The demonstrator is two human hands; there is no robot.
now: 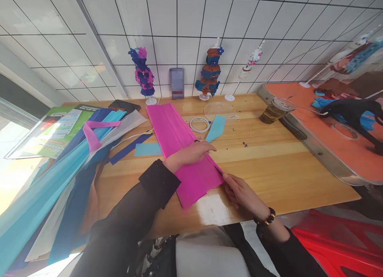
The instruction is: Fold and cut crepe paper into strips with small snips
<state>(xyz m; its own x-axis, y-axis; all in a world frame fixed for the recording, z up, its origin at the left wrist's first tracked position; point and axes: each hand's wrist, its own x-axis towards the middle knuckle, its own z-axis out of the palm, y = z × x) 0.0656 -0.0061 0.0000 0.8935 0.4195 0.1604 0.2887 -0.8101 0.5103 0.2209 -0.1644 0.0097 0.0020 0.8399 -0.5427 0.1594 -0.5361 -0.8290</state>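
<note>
A long bright pink crepe-like sheet (167, 129) lies lengthwise on the wooden table, its near edge uneven. My left hand (196, 152) rests on top of it with the fingers stretched toward its right edge, pressing rather than gripping. Closed around the handles of scissors, my right hand (239, 191) is at the sheet's near right edge. Only the dark blades of the scissors (219, 170) show, touching that edge; the handles are hidden in my fingers. A light blue piece (216, 127) lies just beyond my left hand, beside a white tape roll (200, 124).
Blue and white sheets (68, 165) hang over the table's left side. Along the tiled wall stand a phone (176, 83) and decorated stands, one blue-pink (144, 73), one brown-blue (209, 71). A lidded cup (275, 110) is at right, near an orange-topped table (335, 145). A red stool (338, 241) stands below.
</note>
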